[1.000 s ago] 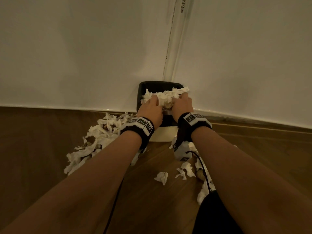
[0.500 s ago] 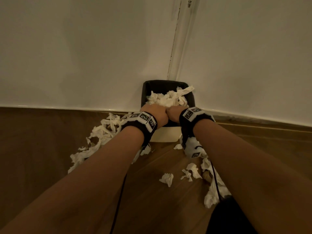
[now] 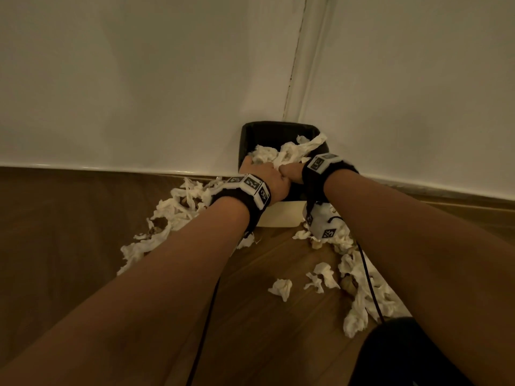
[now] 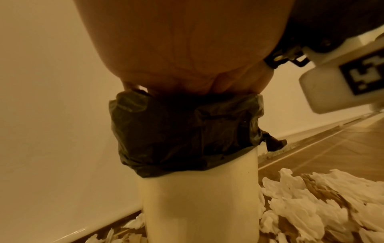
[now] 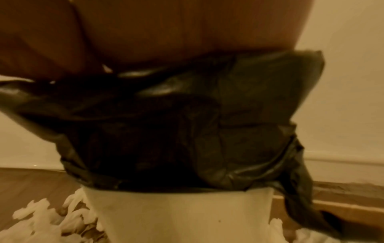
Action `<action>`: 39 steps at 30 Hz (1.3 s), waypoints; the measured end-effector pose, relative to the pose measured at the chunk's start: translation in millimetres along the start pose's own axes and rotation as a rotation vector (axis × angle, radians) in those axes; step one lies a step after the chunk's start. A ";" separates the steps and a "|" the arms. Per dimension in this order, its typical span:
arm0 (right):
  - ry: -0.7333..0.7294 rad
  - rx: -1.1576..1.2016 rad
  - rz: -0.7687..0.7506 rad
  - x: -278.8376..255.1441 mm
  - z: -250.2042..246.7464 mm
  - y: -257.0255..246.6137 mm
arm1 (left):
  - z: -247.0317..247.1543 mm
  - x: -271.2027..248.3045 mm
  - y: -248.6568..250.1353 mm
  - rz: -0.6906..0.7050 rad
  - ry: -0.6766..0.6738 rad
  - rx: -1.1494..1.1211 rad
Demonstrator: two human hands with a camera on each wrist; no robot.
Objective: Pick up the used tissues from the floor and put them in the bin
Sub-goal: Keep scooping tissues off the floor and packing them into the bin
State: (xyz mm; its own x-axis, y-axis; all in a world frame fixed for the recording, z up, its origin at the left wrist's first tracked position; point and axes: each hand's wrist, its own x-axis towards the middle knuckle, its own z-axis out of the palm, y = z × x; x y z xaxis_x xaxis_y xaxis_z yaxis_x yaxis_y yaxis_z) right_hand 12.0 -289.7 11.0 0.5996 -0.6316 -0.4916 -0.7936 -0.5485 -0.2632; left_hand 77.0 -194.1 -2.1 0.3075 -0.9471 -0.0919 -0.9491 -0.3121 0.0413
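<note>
Many used tissues point(image 3: 281, 288) lie on the floor point(image 3: 69, 218) near the bin point(image 3: 278, 215); they look light and soft, easy to bunch from above. Farther, both hands, left hand point(image 3: 264, 176) and right hand point(image 3: 292, 174), press tissues into the bin, but how the fingers lie I cannot tell.

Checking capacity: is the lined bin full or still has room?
Full at the top: white crumpled tissues heap to the rim of the cream bin with black plastic liner, one strip draping over it. Depth below: cannot tell.
</note>
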 end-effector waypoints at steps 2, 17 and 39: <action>0.052 0.007 -0.002 -8.9 1.0 -0.4 | -3.6 -8.5 -0.4 -0.024 0.057 -0.005; 0.689 0.123 -0.099 -103.6 40.7 49.3 | 4.4 -94.3 24.7 -0.095 0.354 -0.354; -0.012 0.022 0.137 -79.9 159.2 139.6 | 163.3 -110.7 87.9 0.060 -0.553 -0.072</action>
State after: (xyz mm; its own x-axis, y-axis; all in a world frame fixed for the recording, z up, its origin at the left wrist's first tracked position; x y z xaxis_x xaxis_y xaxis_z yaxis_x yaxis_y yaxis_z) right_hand -163.2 -228.6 -118.7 0.4839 -0.6931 -0.5343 -0.8702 -0.4454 -0.2104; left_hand -51.6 -104.6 -150.8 0.1534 -0.7891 -0.5948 -0.9510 -0.2815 0.1282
